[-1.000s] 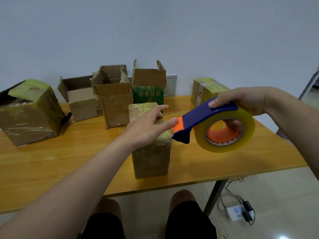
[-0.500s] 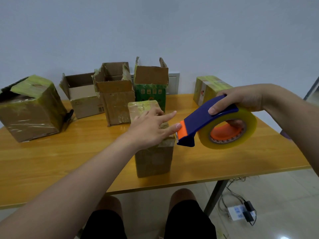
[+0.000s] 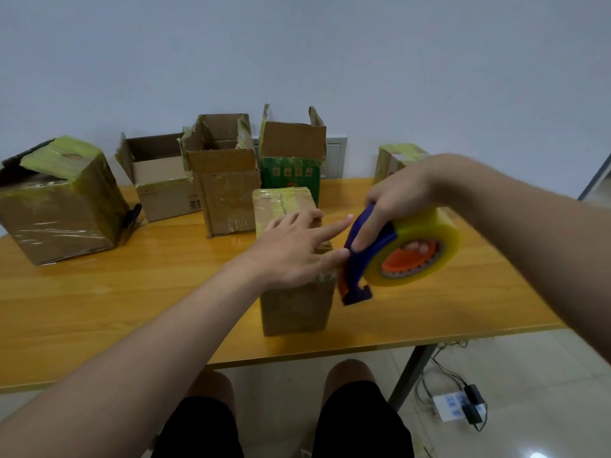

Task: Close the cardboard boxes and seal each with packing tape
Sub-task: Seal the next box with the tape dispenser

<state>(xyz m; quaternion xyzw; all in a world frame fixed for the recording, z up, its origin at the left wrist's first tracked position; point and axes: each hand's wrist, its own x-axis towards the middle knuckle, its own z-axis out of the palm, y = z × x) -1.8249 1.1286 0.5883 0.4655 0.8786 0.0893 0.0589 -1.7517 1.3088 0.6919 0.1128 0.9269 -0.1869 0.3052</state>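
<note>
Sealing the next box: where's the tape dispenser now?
In the head view, right of centre: the right hand grips the tape dispenser beside the right edge of the near box.

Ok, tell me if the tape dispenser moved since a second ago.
Yes: the tape dispenser tipped nose-down, dropping along the right side of the near taped box.

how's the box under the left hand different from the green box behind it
The front box is closed, its top covered in tape; the green box stands with its flaps up and open. The front box is plain brown; the green box has green printed sides. The left hand rests on the front box, while no hand touches the green box. Both stand upright on the wooden table.
</note>
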